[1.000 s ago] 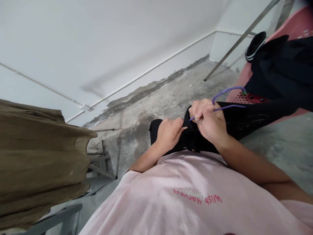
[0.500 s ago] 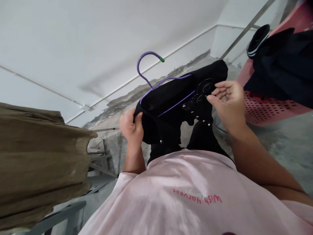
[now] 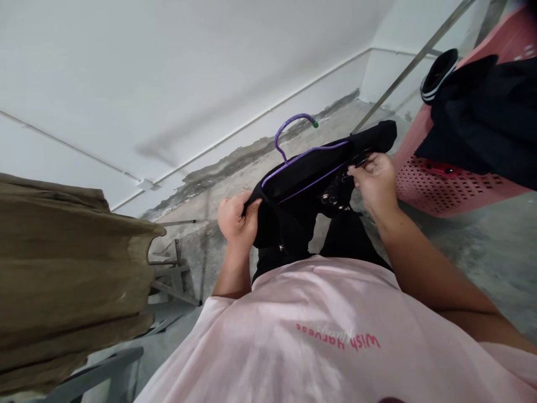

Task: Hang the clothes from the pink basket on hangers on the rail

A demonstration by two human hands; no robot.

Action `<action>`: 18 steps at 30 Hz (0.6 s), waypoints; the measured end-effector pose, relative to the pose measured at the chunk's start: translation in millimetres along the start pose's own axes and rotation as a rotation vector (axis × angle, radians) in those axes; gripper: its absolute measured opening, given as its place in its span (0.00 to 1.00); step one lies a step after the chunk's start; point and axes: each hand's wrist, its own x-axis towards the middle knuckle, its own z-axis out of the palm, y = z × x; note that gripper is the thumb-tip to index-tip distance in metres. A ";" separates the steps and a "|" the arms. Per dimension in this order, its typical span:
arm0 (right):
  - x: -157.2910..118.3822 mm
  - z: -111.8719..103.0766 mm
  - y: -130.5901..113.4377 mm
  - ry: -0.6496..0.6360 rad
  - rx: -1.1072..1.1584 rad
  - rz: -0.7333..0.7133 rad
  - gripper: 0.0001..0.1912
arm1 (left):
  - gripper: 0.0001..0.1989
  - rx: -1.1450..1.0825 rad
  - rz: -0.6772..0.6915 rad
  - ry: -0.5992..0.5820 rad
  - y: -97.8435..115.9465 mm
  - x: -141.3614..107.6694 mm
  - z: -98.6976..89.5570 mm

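While both hands' fingers grip a black garment point(image 3: 302, 184), stained concrete floor point(image 3: 260, 184) meets white wall point(image 3: 168, 73).

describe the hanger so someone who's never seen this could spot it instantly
Start at the pink perforated laundry basket on the right and move left to the black garment stretched between the left hand and right hand. The hanger is threaded through it: thin purple wire, its hook green-tipped, the only purple thing in view.

Pale pink T-shirt with short sleeves, red chest lettering, bare forearms, bare hands, black trousers
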 end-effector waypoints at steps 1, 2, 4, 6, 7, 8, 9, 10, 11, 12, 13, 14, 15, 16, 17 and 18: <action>1.8 -0.3 1.4 -0.001 0.017 0.001 0.18 | 0.11 -0.003 -0.009 -0.010 -0.8 -0.5 0.5; 3.6 -0.9 3.1 -0.003 0.025 -0.009 0.18 | 0.11 -0.008 -0.017 -0.012 -1.6 -1.2 0.8; 7.0 -2.8 6.4 -0.001 0.004 -0.050 0.20 | 0.10 -0.030 -0.032 0.009 -2.7 -2.4 0.6; 9.1 -4.3 8.5 -0.002 -0.051 -0.089 0.21 | 0.10 -0.054 -0.052 0.048 -3.0 -3.2 -0.6; 9.0 -4.3 8.5 -0.015 -0.075 -0.088 0.22 | 0.10 -0.061 -0.068 0.066 -3.0 -3.2 -1.3; 7.9 -3.4 7.4 -0.039 -0.087 -0.068 0.21 | 0.10 -0.065 -0.084 0.081 -2.8 -3.0 -2.0; 5.6 -1.5 5.2 -0.078 -0.083 -0.030 0.21 | 0.10 -0.067 -0.099 0.094 -2.6 -2.5 -2.5; 2.2 1.2 1.8 -0.131 -0.066 0.021 0.21 | 0.10 -0.066 -0.107 0.108 -2.3 -1.8 -2.9; -2.2 4.6 -2.7 -0.191 -0.042 0.076 0.21 | 0.10 -0.064 -0.111 0.119 -2.0 -0.9 -3.0; -7.5 8.3 -8.3 -0.245 -0.014 0.121 0.22 | 0.10 -0.064 -0.111 0.126 -1.7 0.2 -3.0; -13.1 11.8 -14.6 -0.286 0.016 0.149 0.21 | 0.09 -0.064 -0.106 0.131 -1.3 1.3 -2.8; -18.8 14.6 -21.4 -0.317 0.044 0.160 0.21 | 0.09 -0.067 -0.101 0.134 -1.0 2.5 -2.7; -24.2 16.5 -28.5 -0.345 0.066 0.160 0.21 | 0.08 -0.072 -0.102 0.135 -0.8 3.6 -2.6; -28.9 17.1 -35.4 -0.377 0.081 0.153 0.21 | 0.08 -0.080 -0.106 0.134 -0.7 4.6 -2.8; -32.6 16.5 -42.1 -0.420 0.085 0.147 0.21 | 0.07 -0.089 -0.111 0.133 -0.8 5.5 -3.3; -35.1 14.6 -48.1 -0.478 0.076 0.145 0.20 | 0.07 -0.099 -0.115 0.134 -1.0 6.2 -4.0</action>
